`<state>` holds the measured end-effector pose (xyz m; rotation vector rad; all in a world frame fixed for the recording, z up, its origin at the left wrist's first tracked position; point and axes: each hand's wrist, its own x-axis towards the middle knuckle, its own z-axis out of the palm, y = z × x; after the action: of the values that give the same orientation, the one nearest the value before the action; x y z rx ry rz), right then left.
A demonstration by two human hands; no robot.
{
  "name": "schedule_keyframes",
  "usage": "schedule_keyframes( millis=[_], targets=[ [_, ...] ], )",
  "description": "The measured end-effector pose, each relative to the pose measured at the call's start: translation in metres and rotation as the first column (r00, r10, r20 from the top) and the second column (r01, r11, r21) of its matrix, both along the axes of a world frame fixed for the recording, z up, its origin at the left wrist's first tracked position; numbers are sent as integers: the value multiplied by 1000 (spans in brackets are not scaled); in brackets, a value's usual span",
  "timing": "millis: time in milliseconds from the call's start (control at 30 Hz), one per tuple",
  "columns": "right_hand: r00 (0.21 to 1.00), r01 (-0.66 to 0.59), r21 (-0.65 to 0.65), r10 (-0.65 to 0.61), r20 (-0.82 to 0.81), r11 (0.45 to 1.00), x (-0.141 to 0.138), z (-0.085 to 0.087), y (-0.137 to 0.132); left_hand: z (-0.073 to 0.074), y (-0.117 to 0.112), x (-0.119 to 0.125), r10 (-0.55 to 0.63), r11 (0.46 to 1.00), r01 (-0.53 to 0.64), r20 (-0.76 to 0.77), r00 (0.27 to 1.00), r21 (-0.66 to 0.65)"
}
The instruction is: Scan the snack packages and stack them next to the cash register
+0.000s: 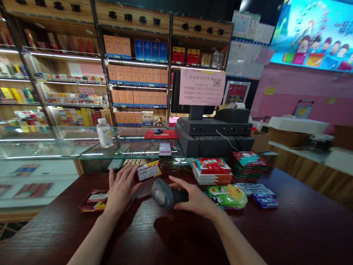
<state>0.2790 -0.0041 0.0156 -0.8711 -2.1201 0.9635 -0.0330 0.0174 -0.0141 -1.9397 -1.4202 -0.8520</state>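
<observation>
My left hand (121, 189) is at the left end of a small yellow-and-white box (149, 172), its thumb and forefinger closed about that end and the other fingers spread. The box is tilted, with a printed white face toward me. In my right hand (197, 198) is a dark grey barcode scanner (162, 194), gripped by its handle, its head pointing left. Beside my left wrist lies a short stack of flat red and yellow packets (93, 200). Right of the scanner is a green panda-patterned pack (227, 196).
Red-and-white boxes (212, 171), dark red and green packs (249, 163) and a purple packet (265, 200) lie at the right. Behind stand a cash register (215, 140), a phone-like device (165, 148) and a white bottle (104, 134) on the glass counter (88, 147).
</observation>
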Motion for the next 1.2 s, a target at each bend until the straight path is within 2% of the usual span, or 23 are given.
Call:
schedule_keyframes(
  millis=[200,400,700,800,900,1000,1100,1200],
  targets=[
    [984,-33,-20,36,174,999,0,-7,2,1,0,-1,-19,1000,19,5,1000,7],
    [942,-76,26,63,329,997,-4,-13,2,2,1,1,-31,999,30,12,999,34],
    [913,-82,65,49,405,994,-8,-12,-3,3,0,3,-66,997,66,8,998,32],
    [935,-82,32,66,350,996,-7,-9,-4,5,-1,5,-88,996,88,10,996,6],
    [984,-37,-18,39,176,999,-7,-8,-3,6,-2,8,-117,993,117,6,993,-22],
    [989,139,-49,-141,-44,989,-8,-11,5,7,-2,12,-148,988,148,-1,989,-37],
    [918,333,-81,-342,-200,940,-9,-17,16,10,-4,18,-181,982,180,-11,983,-58],
    [854,429,-126,-447,-266,895,-9,-22,22,13,-6,24,-212,974,210,-25,977,-85]
  ],
)
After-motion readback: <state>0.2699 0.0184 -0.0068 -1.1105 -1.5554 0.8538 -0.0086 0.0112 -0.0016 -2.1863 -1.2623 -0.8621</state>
